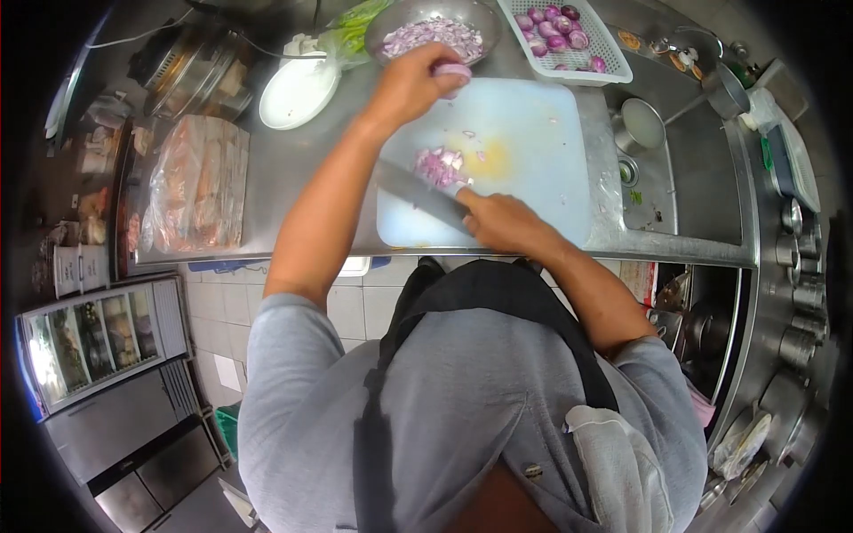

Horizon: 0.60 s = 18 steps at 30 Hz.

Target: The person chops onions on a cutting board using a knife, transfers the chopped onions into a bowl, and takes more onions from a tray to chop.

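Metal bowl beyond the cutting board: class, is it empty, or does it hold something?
The metal bowl holds something: chopped purple onion lies spread across its inside.

The head camera looked steeply down and forward in a wide, rounded view from above the person's grey shirt, which lay closest, over the near edge of the steel counter and the cutting board, toward the counter's far side.

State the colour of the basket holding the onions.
The basket is white, seen in the head view.
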Available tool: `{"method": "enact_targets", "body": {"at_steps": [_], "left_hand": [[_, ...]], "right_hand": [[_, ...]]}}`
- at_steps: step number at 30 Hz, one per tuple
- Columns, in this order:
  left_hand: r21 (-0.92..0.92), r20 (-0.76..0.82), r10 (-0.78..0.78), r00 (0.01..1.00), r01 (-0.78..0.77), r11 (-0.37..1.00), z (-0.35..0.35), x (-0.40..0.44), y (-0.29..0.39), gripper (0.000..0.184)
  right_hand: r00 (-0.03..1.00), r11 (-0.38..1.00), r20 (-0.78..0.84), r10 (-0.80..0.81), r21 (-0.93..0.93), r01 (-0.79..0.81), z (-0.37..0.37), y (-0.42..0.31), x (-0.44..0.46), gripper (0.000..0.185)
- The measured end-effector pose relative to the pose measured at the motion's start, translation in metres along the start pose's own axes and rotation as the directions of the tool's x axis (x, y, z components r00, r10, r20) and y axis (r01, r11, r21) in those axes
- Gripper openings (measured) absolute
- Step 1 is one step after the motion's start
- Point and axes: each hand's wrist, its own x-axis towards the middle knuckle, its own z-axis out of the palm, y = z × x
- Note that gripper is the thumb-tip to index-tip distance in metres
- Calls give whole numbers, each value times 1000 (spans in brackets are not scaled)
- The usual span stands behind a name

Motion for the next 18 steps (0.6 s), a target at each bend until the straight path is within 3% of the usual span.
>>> {"method": "enact_targets", "body": {"at_steps": [2,4,6,8,11,13,18], "left_hand": [[106,-152,110,982,-94,990,-13,-27,5,33],[263,-277,235,932,-162,951,-14,-61,-11,33],[368,-323,277,905,-149,918,0,-100,-40,31],[473,-255,339,905,-189,860,18,-138,-64,30],[432,-159,251,955,-161,888,40,-193,-88,28],[409,-186,223,957,-131,903,45,-211,-81,31],[381,-325,163,931,-29,924,45,-212,-82,32]], "right_hand": [[996,995,-28,86,43,-85,-8,14,3,29],[982,981,-9,186,-45,-186,-22,23,0,33],[984,975,-89,154,-150,-166,-34,19,-13,28],[980,984,-189,67,-153,-96,-36,13,-26,25],[974,985,-225,14,-166,-53,-25,10,-34,21],[993,975,-118,26,-214,-51,-19,14,-34,18],[991,979,-132,37,-196,-63,-25,6,-41,18]]}}
